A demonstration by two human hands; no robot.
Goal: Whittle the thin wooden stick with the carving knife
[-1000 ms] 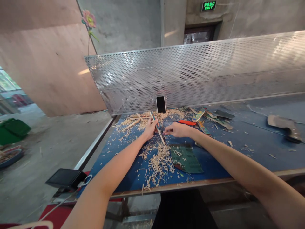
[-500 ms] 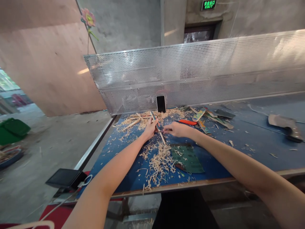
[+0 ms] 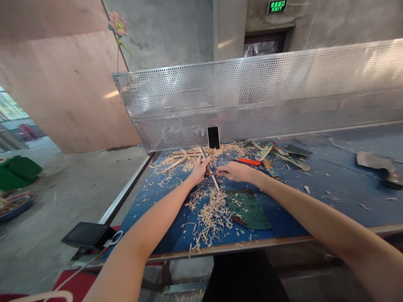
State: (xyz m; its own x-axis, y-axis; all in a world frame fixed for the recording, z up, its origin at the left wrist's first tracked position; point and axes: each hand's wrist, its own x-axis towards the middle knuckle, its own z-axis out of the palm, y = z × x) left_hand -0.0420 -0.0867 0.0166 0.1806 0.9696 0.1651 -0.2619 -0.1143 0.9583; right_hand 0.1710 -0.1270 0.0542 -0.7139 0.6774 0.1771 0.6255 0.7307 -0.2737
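Observation:
My left hand (image 3: 199,170) is closed round a thin wooden stick (image 3: 215,183) with a blue-painted part. The stick slants over the blue tabletop, its lower end pale and near the shavings. My right hand (image 3: 232,171) is closed in a pinch just right of the stick. Something small and dark shows at its fingertips against the stick, too small to name. Curly wood shavings (image 3: 210,218) lie heaped below both hands, and a dark green sheet (image 3: 249,212) with shavings on it lies to the right of the heap.
A phone (image 3: 213,137) leans on the perforated metal screen (image 3: 189,100) at the back. A long red-orange object (image 3: 249,161) and painted wood strips (image 3: 289,158) lie to the right. A hatchet-like tool (image 3: 378,165) rests farther right. A black device (image 3: 86,235) sits at lower left.
Both hands keep nearly the same place on the stick. The whole view has shifted very slightly.

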